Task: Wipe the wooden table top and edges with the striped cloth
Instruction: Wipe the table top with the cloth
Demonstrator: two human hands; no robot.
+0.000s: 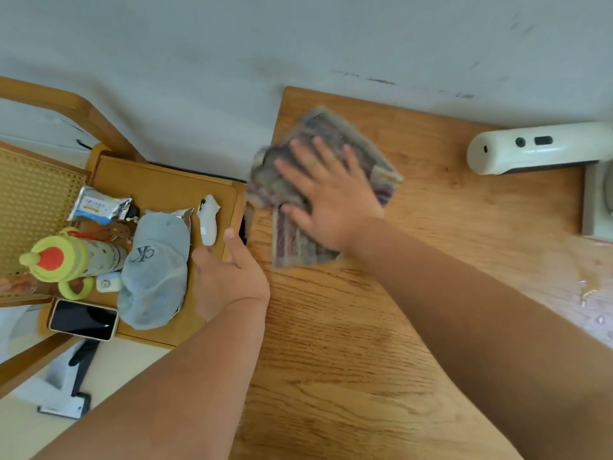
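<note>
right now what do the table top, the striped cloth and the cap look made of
Table top: wood, solid or veneer I cannot tell, matte finish; flowing grain lines show.
Striped cloth: soft woven or terry fabric with fuzzy edges, though motion blur hides the weave.
Cap: pale blue denim-like cotton, limp, with stitched letters.

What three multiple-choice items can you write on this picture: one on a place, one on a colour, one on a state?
1. Where does the striped cloth lie?
A) on the wooden table, near its far left corner
B) on the floor
C) on a chair

2. What colour is the cap?
A) red
B) pale blue
C) black

3. How is the right hand?
A) a fist
B) lifted away
C) flat, fingers spread on the cloth

Key: 1 A, it lies on the wood by that corner; 2 B, its fabric is pale blue; 3 C, straight fingers press the cloth.
</note>
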